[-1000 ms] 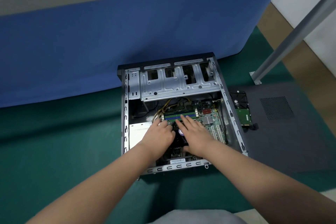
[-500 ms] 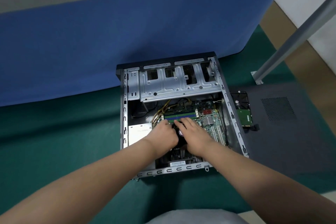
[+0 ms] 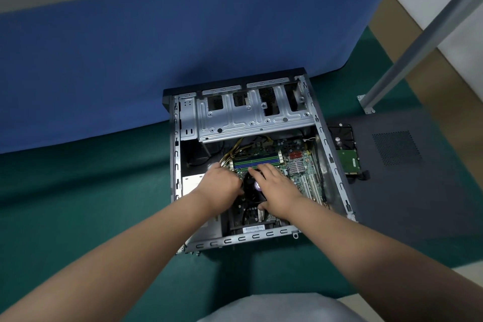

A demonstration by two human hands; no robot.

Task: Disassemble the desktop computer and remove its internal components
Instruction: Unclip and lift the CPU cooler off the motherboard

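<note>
Open desktop computer case lying on its side on a green mat, its open face up, the far end close against a blue panel. Inside, the motherboard covers the right part of the floor of the case; a black CPU cooler fan with a purple centre label sits near its middle. Beyond the fan run the green and blue memory slots, and a bundle of yellow and black cables enters from the far left. A bare metal drive cage spans the far end of the case.

Both hands reach into the case over the fan. The left hand lies at the fan's left edge, fingers curled downward (their tips are hidden, so whether they grip anything cannot be told). The right hand rests on the fan's right side with fingers spread wide and flat, the thumb at the fan's near edge; it encloses nothing.

To the right of the case, just beside its wall, a hard drive lies circuit-board side up on a dark grey side panel (perforated vent visible), which rests on the mat. A grey metal post rises at the upper right.
</note>
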